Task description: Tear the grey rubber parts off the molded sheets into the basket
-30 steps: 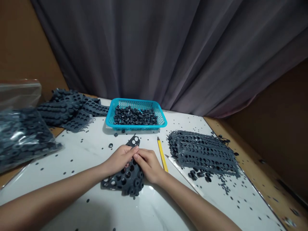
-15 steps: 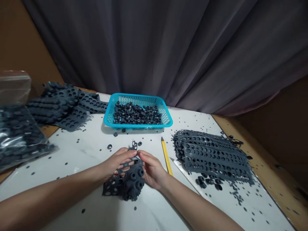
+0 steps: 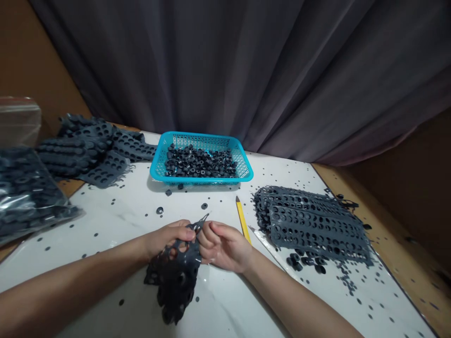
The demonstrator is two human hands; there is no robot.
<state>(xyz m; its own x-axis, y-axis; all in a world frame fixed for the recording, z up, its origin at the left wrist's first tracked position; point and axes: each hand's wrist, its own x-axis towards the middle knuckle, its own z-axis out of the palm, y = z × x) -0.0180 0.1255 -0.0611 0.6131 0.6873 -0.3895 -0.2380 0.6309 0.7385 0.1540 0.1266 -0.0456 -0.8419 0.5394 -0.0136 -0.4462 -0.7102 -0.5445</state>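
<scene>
In the head view, a dark grey perforated rubber sheet [image 3: 188, 258] hangs bent from my left hand [image 3: 169, 238], which is closed on its upper edge with the thumb on top. Round holes show near the fingers, and ring-shaped studs bulge from the shaded lower part. My right hand [image 3: 225, 246] is curled against the sheet's right edge, palm turned up. What its fingers close on is hidden. A thin torn strip [image 3: 203, 218] sticks up between both hands. Beyond them lie two loose rubber rings, one of them a dark ring [image 3: 159, 211] on the left.
A blue basket [image 3: 197, 180] of small rubber rings stands behind. Right are a yellow pencil-shaped tool [image 3: 243, 218], a stack of perforated sheets [image 3: 313, 225] and loose pieces [image 3: 305, 260]. Left are studded sheets [image 3: 84, 150] and a clear bag [image 3: 28, 192] of rings. Small discs dot the white tabletop.
The sheet has tipped down and left in my left hand. My right hand has rolled palm-up with curled fingers and moved slightly right.
</scene>
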